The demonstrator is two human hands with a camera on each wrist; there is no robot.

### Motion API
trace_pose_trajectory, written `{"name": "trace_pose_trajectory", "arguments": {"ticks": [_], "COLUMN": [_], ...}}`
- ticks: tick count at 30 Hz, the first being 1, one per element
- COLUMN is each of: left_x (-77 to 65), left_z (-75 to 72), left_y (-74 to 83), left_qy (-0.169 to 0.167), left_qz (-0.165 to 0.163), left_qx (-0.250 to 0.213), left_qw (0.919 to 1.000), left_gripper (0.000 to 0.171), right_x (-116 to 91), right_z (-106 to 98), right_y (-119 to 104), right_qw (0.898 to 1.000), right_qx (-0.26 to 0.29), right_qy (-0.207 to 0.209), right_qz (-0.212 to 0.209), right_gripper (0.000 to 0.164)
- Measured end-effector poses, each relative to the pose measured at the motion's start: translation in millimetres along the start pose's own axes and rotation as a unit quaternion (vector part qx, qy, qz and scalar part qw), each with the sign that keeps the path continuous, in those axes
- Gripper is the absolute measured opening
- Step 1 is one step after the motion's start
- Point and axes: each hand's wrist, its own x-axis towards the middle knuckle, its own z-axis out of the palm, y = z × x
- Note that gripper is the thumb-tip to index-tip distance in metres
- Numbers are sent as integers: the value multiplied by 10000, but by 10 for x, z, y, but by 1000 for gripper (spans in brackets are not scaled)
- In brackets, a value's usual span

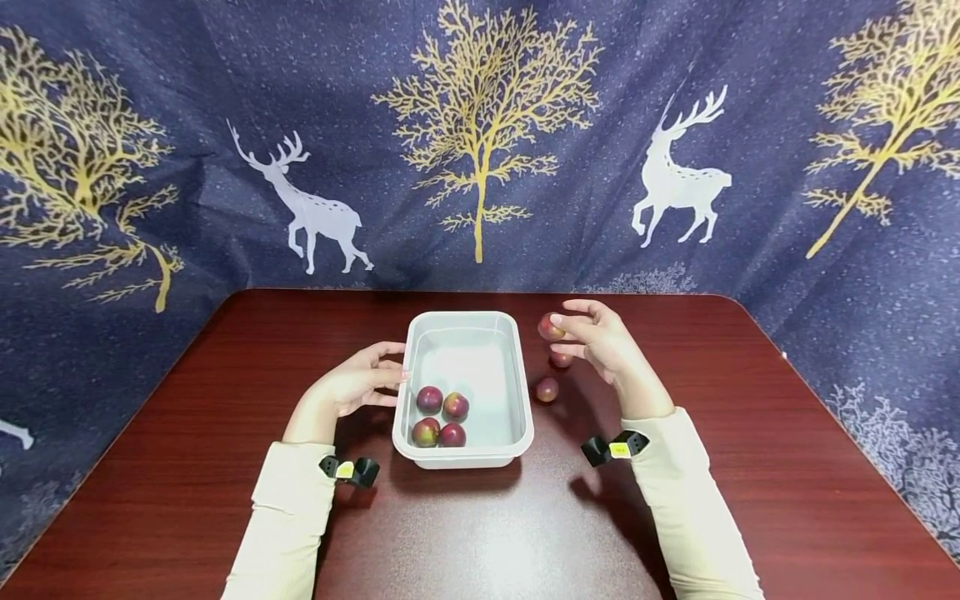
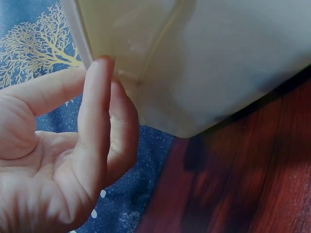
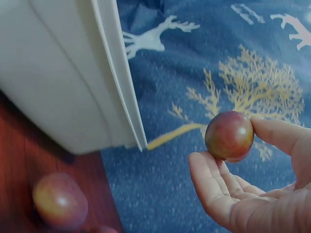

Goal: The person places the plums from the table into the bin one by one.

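Note:
A white rectangular plastic container [image 1: 487,375] stands on the table with several reddish-purple plums [image 1: 430,400] at its near left end. My left hand [image 1: 367,379] touches the container's left side, its fingertips at the outer wall [image 2: 214,63] just by the rim. To the right of the container, my right hand [image 1: 603,337] pinches a plum [image 3: 229,136] between thumb and fingers, up off the table. Two more plums lie on the table there: one [image 1: 561,359] partly hidden by the right hand, the other [image 1: 547,389] closer to the container.
The dark red wooden table [image 1: 172,467] reaches back to a blue cloth [image 1: 540,250] printed with gold trees and white deer. A black strap with a yellow tag [image 1: 619,450] is on the right wrist, and a similar one [image 1: 345,469] on the left.

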Motion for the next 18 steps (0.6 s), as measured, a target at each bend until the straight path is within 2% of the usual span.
{"name": "trace_pose_trajectory", "arguments": {"ticks": [6, 11, 18], "left_x": [-8, -12, 7], "left_z": [6, 1, -11], "left_y": [7, 7, -8], "left_qy": [17, 1, -37], "left_qz": [-16, -22, 9], "left_qx": [-10, -21, -12], "left_qw": [10000, 10000, 10000], "left_gripper": [64, 63, 63], "right_x": [-59, -88, -130], "right_z": [161, 304, 478], "right_y": [-7, 20, 91], "right_qw": [9997, 9990, 9957], "right_qx": [-78, -248, -769], "right_qy": [-167, -287, -491], "right_qz": [-162, -231, -157], "right_gripper": [50, 49, 51]}}
